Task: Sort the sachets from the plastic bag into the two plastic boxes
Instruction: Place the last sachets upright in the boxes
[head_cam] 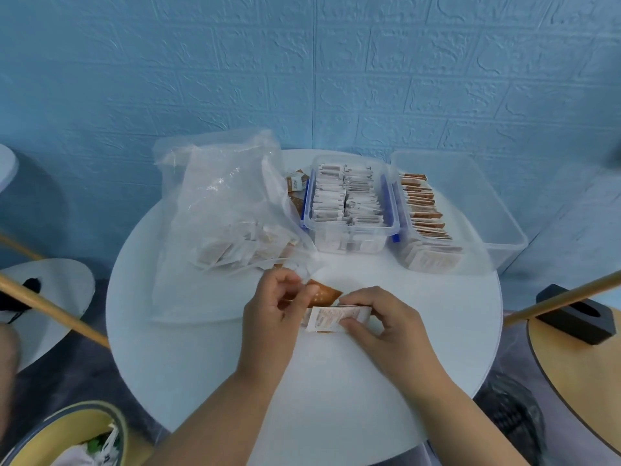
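Table [336, 381], near middle: both hands are busy. The right hand [379, 317] grips a small stack of white sachets [331, 318] between thumb and fingers, low over the top. The left hand [279, 304] pinches a brown sachet [324, 294] just beyond the stack, touching it.

Handling: likely light, flat, thin packets with slick faces. A stack would fan or slip if held loosely, so it's best squeezed across the faces or clamped by the short edges. They bend easily but aren't fragile.

Left half: the bag [228, 213] lies slumped with its mouth toward the hands and more sachets inside. It's limp, clear film that will shift when reached into.

Far edge, middle: the clip box [349, 245] is packed with upright white sachets, so there's little slot room. Far right: the clear box [470, 196] overhangs the table edge, with brown sachets in a row on its left side and the rest bare.

A few loose brown packs [297, 183] sit between bag and clip box. The path to the boxes is open.

Off the table: wooden rods either side, black block [578, 317] right.
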